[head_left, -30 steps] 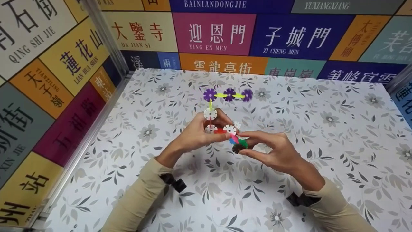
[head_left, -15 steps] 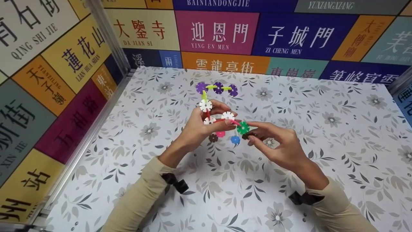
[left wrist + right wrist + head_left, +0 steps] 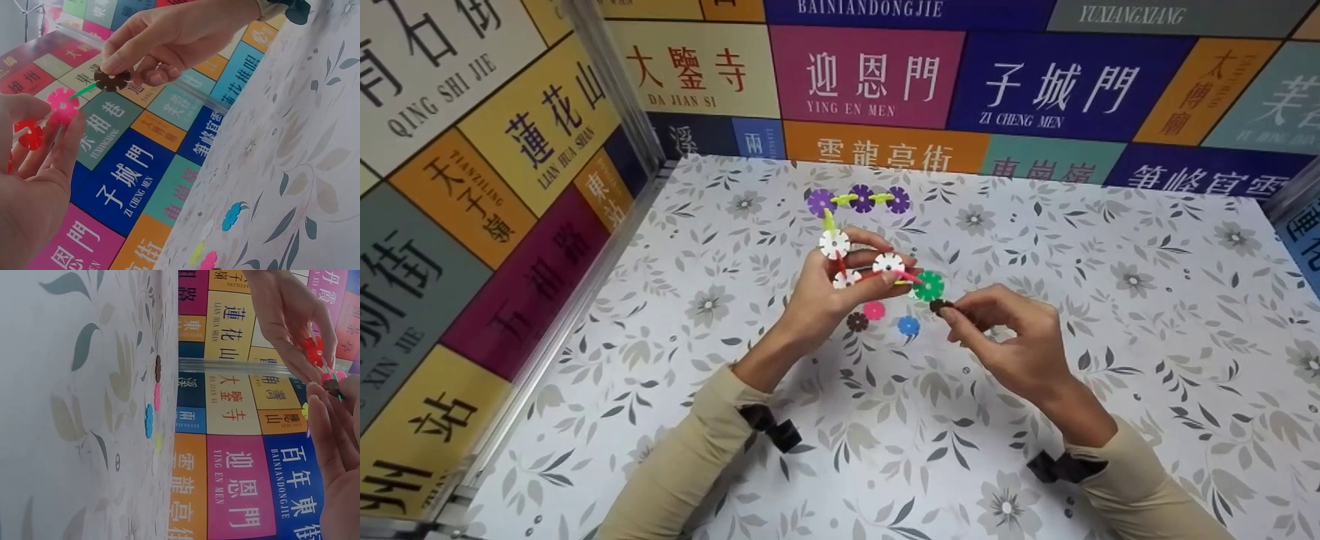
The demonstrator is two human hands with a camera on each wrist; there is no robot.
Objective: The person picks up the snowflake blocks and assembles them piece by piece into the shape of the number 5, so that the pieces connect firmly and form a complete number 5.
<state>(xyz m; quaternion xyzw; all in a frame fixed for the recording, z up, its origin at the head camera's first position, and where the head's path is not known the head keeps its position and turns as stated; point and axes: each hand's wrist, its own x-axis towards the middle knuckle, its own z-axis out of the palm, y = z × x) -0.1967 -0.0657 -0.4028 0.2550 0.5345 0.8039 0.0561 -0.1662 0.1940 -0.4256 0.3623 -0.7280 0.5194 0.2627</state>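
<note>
My left hand (image 3: 819, 304) holds a chain of interlocking snowflake discs between thumb and fingers. White discs (image 3: 834, 244) and red ones sit at the hand, and purple discs (image 3: 862, 199) joined by yellow-green ones reach out beyond it. At the near end, a pink disc (image 3: 63, 107) carries a green disc (image 3: 928, 286). My right hand (image 3: 1024, 341) pinches a dark brown disc (image 3: 111, 77) between thumb and index finger. In the left wrist view the brown disc meets the outer edge of the green one, which shows edge-on.
Loose discs lie on the flower-patterned table (image 3: 930, 450) below the hands: a brown disc (image 3: 857, 322), a pink disc (image 3: 874, 310) and a blue disc (image 3: 908, 325). White and yellow discs (image 3: 197, 253) lie beside them. Printed panels (image 3: 866, 79) stand behind and left.
Both hands have risen in the head view, and the chain has shifted up and left. Loose discs now show below. The green disc has turned its face up, with the brown disc at its near edge.
</note>
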